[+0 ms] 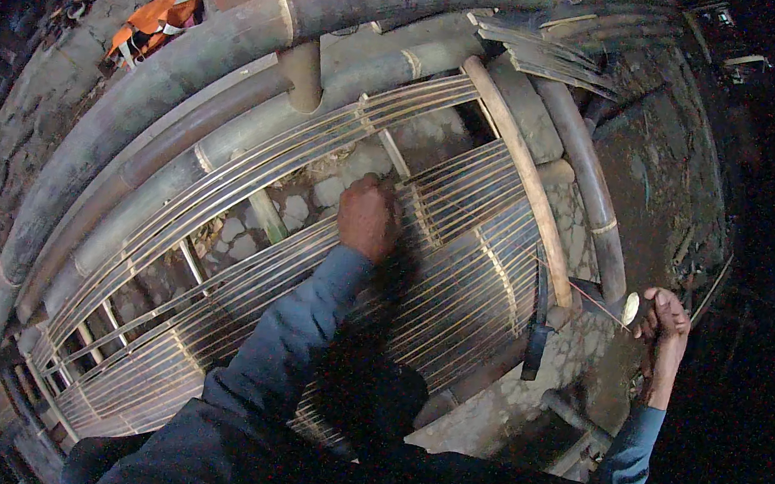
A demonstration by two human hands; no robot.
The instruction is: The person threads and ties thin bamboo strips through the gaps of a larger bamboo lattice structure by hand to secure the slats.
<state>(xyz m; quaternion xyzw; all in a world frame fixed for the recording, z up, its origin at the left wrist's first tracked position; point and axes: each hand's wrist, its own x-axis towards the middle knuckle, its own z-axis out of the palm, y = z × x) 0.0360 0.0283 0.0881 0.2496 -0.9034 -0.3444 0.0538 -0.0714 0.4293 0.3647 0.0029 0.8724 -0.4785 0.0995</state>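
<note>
Below me lies a frame of long thin bamboo slats point(457, 295), bound crosswise by pale woven bands point(497, 271). My left hand point(371, 217) is closed in a fist over the edge slat at the frame's middle; that slat runs into the fist, and its fingertips are hidden. Out at the right, my right hand point(664, 329) is raised with curled fingers. A thin reddish strand point(592, 301) stretches from the frame's right end to those fingers. A curved wooden bar point(524, 176) crosses the slats' right ends. Beside it hangs a dark blade-like tool point(537, 336).
Thick bamboo poles point(156, 80) curve along the far side, joined by a short upright post point(303, 75). Split bamboo strips point(554, 57) lie at the far right. Another pole point(589, 182) stands right of the frame. An orange bag or cloth point(157, 19) lies on the ground, far left.
</note>
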